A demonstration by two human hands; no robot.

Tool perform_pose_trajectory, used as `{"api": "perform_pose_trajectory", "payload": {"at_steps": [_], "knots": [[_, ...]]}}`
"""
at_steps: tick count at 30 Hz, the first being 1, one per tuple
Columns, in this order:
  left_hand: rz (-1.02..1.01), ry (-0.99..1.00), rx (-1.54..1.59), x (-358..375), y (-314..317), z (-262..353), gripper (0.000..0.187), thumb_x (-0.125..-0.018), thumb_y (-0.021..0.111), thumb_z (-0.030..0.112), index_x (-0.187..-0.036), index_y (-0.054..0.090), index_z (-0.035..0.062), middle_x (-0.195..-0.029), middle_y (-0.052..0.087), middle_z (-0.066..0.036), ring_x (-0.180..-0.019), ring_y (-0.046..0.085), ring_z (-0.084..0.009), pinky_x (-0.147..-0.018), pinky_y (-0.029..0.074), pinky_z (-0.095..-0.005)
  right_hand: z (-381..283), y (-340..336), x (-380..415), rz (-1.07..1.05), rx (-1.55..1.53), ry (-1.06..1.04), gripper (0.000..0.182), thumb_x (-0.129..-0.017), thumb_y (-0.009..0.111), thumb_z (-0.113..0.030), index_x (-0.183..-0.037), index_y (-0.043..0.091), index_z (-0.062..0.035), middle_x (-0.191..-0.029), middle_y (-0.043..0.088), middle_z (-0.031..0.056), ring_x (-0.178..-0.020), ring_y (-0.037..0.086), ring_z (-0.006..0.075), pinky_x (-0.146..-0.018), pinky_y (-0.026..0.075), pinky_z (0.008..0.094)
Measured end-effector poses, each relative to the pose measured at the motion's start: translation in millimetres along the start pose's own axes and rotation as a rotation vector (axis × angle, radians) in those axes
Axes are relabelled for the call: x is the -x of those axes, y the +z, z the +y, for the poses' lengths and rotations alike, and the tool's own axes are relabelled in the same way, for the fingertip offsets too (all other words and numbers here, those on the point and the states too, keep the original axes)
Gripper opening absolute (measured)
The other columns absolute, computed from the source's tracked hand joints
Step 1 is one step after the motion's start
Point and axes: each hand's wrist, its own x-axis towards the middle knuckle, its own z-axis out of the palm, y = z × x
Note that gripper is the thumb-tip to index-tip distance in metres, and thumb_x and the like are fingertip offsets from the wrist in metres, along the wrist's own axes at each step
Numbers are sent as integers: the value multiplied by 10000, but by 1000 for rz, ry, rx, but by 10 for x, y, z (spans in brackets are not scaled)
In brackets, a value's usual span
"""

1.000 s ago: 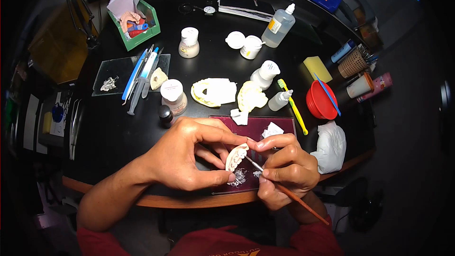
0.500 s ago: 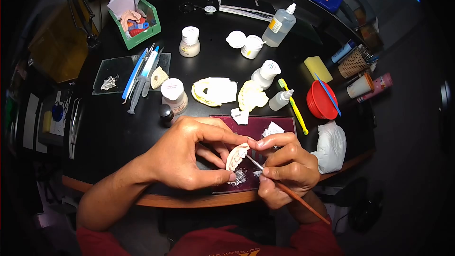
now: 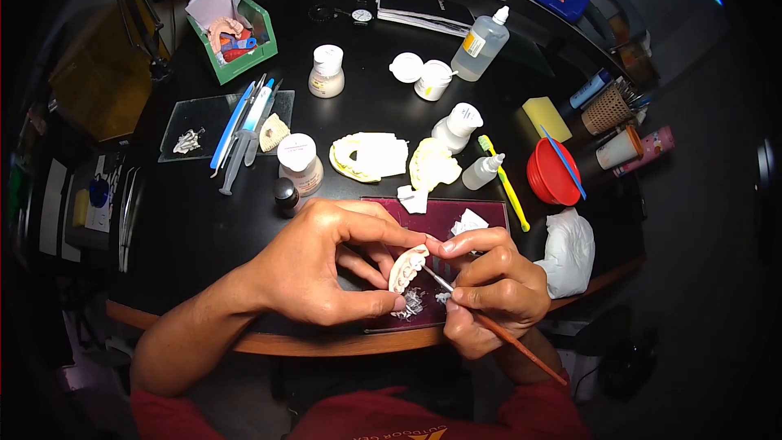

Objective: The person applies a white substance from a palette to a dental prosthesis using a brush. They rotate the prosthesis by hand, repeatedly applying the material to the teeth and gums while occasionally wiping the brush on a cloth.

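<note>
My left hand (image 3: 326,265) grips a small dental model (image 3: 405,270) by its ends, between thumb and fingers. In my right hand (image 3: 501,289) is a thin brush (image 3: 509,337) with a brown handle and metal ferrule. Its tip meets or nearly meets the white teeth at the model's right side. The index fingertip of my right hand rests near the model's upper end, against my left fingertips. Beneath both hands lies a dark red plate (image 3: 383,210) with white material on it. Two yellowish models (image 3: 381,155) (image 3: 433,165) sit just beyond.
Beyond the hands stand jars (image 3: 300,165) (image 3: 327,73), a dropper bottle (image 3: 482,171) and a large bottle (image 3: 481,45). A yellow toothbrush (image 3: 511,191), red bowl (image 3: 552,173) and white tissue (image 3: 568,253) are at right. Tools (image 3: 244,126) and a green bin (image 3: 248,65) are at left.
</note>
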Motion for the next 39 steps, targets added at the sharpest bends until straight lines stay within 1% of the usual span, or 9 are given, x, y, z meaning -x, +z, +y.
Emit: {"api": "perform_pose_trajectory", "payload": {"at_steps": [1, 4, 10, 11, 13, 15, 20, 23, 39], "knots": [[0, -1, -4, 0, 0, 2, 576, -766, 843, -67, -1319, 686, -30, -1125, 654, -130, -980, 705, -158, -851, 647, -261, 5, 11, 4, 21, -12, 2, 220, -624, 693, 99, -806, 635, -11, -767, 611, 86, -951, 729, 379, -748, 598, 430], [0, 0, 11, -6, 4, 11, 568, -767, 840, -65, -1313, 689, -31, -1124, 656, -129, -975, 706, -157, -852, 648, -264, -1, 7, -2, 20, -21, 1, 224, -630, 684, 107, -813, 632, -10, -767, 608, 86, -956, 728, 380, -762, 604, 440], [15, -36, 15, 0, -11, -39, 610, -762, 858, -62, -1339, 661, -47, -1138, 662, -133, -989, 713, -165, -859, 648, -273, -51, -86, 16, 82, 1, 49, 236, -633, 658, 121, -823, 617, -13, -783, 605, 88, -964, 685, 342, -771, 617, 416], [21, -41, 15, -5, -13, -36, 617, -761, 861, -62, -1343, 655, -51, -1143, 662, -134, -994, 714, -167, -859, 648, -274, -54, -106, 54, 136, 36, 47, 223, -645, 639, 103, -826, 618, -26, -794, 609, 89, -912, 642, 298, -711, 608, 358], [28, -65, 27, -4, -13, -39, 630, -760, 865, -63, -1350, 645, -59, -1155, 662, -135, -1003, 716, -170, -859, 648, -277, -127, -184, 190, 190, 125, 114, 199, -662, 641, 62, -829, 622, -44, -780, 610, 79, -842, 591, 257, -704, 560, 345], [40, -75, 75, -10, 2, -25, 623, -748, 848, -95, -1337, 648, -65, -1172, 659, -135, -999, 723, -178, -862, 651, -289, -160, -208, 315, 205, 180, 152, 145, -681, 672, -22, -818, 641, -59, -702, 604, 48, -768, 529, 205, -793, 472, 369], [96, -25, 34, -4, 38, -13, 615, -729, 843, -96, -1315, 658, -67, -1162, 657, -131, -998, 730, -188, -855, 656, -302, -309, -182, 685, 168, 226, 317, 128, -649, 684, -28, -768, 656, -65, -658, 615, 32, -735, 531, 207, -808, 475, 379], [109, -9, 5, -5, 41, -22, 605, -722, 845, -90, -1301, 671, -61, -1168, 658, -135, -989, 728, -183, -847, 657, -301, -335, -132, 714, 147, 297, 319, 148, -612, 688, -1, -742, 660, -66, -655, 618, 27, -714, 525, 206, -800, 469, 376], [110, -9, 8, 0, 47, -3, 599, -716, 844, -88, -1290, 675, -69, -1160, 655, -141, -983, 732, -189, -840, 661, -299, -321, -131, 715, 156, 314, 356, 139, -609, 685, 6, -714, 638, -73, -638, 611, 33, -712, 520, 200, -804, 469, 372]]}}
